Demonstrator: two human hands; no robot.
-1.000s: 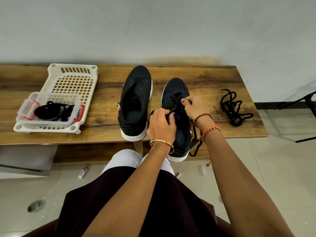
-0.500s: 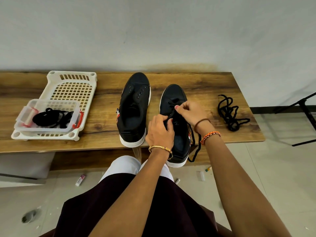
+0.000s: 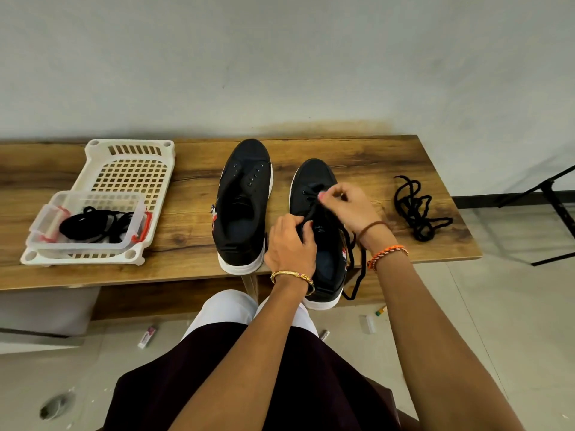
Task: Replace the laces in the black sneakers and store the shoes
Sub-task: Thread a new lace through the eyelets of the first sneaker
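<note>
Two black sneakers with white soles stand side by side on the wooden bench [image 3: 193, 219], toes toward the wall. The left sneaker [image 3: 242, 206] has bare eyelets and no lace. On the right sneaker [image 3: 314, 181], whose heel juts over the bench's front edge, a black lace [image 3: 356, 269] runs through the front eyelets and hangs off the right side. My left hand [image 3: 289, 244] grips the sneaker's left eyelet flap. My right hand [image 3: 348, 203] pinches the lace above the eyelets. A loose black lace [image 3: 415, 209] lies bundled on the bench to the right.
A white slotted basket [image 3: 124, 175] sits at the bench's left, holding a clear box [image 3: 49, 219] with red clasps and black laces inside. A black stand leg [image 3: 550, 197] is on the floor at right. Small litter lies on the floor under the bench.
My right hand has shifted slightly left along the lace over the eyelets. My left hand keeps its hold on the sneaker. The view has tilted a little, so the bench sits lower.
</note>
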